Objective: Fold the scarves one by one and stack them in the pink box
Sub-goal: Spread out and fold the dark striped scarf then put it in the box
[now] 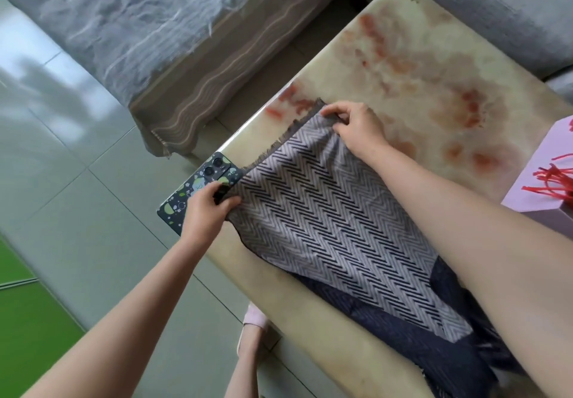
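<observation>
Both grips closed in a pinch: left hand [204,211] and right hand [356,127] hold the fringed-end corners of the herringbone scarf [325,220]. Its length runs back along the desk [418,56] toward the person.

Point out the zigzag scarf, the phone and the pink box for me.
zigzag scarf [325,227]: head view, middle of the patterned cloth.
phone [193,185]: head view, its patterned back.
pink box [548,140]: head view, bare pink wall.
</observation>
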`<state>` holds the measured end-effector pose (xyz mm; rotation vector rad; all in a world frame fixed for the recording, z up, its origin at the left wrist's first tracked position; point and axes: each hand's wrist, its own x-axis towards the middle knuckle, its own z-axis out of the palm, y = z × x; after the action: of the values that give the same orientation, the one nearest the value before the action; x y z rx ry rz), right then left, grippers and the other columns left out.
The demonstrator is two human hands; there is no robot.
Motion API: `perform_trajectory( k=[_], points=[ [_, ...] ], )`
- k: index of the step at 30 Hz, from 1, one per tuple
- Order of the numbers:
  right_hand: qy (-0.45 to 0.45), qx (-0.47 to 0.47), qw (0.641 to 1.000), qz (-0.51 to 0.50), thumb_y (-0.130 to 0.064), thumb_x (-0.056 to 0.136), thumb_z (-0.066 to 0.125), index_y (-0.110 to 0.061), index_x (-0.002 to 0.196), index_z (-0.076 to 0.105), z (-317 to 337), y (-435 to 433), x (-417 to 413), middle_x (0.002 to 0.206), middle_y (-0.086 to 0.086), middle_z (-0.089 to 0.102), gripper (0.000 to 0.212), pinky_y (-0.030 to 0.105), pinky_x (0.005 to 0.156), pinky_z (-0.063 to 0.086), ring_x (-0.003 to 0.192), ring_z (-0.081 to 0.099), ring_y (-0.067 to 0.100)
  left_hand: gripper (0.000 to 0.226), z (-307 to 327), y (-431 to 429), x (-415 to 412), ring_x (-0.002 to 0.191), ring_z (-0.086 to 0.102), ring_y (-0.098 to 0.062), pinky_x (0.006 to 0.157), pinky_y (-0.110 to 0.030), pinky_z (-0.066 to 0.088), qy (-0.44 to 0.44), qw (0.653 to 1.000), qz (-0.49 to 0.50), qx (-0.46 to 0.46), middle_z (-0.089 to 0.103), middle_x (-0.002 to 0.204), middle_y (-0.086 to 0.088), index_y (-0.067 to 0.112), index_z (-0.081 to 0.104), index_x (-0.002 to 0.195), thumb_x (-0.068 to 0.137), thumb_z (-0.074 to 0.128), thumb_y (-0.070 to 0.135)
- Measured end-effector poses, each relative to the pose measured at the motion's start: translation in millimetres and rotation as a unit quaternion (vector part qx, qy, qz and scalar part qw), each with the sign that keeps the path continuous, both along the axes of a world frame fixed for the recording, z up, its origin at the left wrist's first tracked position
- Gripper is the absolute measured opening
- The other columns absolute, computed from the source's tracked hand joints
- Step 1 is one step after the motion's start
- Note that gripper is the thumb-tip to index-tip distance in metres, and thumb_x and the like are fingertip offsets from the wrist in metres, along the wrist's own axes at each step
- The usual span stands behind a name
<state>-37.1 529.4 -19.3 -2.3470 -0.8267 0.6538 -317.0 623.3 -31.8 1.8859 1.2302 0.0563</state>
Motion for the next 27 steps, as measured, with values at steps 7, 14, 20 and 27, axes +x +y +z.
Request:
perform_trajectory(
  k=[7,14,20,27],
  points=[
    [-0.032,0.035,0.999,-0.011,0.000,0.078,0.057,-0.026,0.097,0.073,-6.4,52.2,-5.5,0.101,-0.006,0.071,0.035,0.024,0.083,0.048,0.093,0.062,0.013,0.011,0.9,33.5,-0.7,0.081,0.055,-0.022,0.067,-0.027,0.036,-0.002,0.996,0.063,0.067,0.063,0.085,-0.006,0.005,0.065,0.092,0.085,0.066,0.014],
    [-0.060,0.065,0.996,0.009,0.001,0.079,0.056,-0.022,0.098,0.072,-12.4,85.6,-5.7,0.100,-0.001,0.072,0.034,0.029,0.085,0.049,0.095,0.064,0.019,0.018,-4.0,41.3,-8.0,0.084,0.055,-0.016,0.070,-0.026,0.038,0.010,0.991,0.098,0.094,0.064,0.090,-0.002,0.007,0.065,0.097,0.084,0.068,0.019],
    [-0.015,0.074,0.997,0.003,0.009,0.078,0.051,-0.014,0.101,0.070,-28.3,84.2,-6.0,0.104,0.005,0.070,0.038,0.032,0.093,0.049,0.098,0.064,0.019,0.024,-12.6,48.7,-7.2,0.101,0.057,-0.030,0.079,-0.035,0.043,0.086,0.985,0.098,0.109,0.065,0.107,-0.011,0.011,0.061,0.106,0.085,0.065,0.022],
    [0.010,0.003,1.000,-0.017,-0.004,0.077,0.070,-0.011,0.110,0.066,-43.8,28.2,3.9,0.120,0.009,0.061,0.034,0.026,0.093,0.043,0.105,0.059,0.021,0.036,-10.0,18.2,4.1,0.111,0.040,-0.031,0.095,-0.035,0.030,0.055,0.970,-0.012,0.237,0.049,0.116,-0.012,0.013,0.057,0.112,0.078,0.071,0.012]
  ],
)
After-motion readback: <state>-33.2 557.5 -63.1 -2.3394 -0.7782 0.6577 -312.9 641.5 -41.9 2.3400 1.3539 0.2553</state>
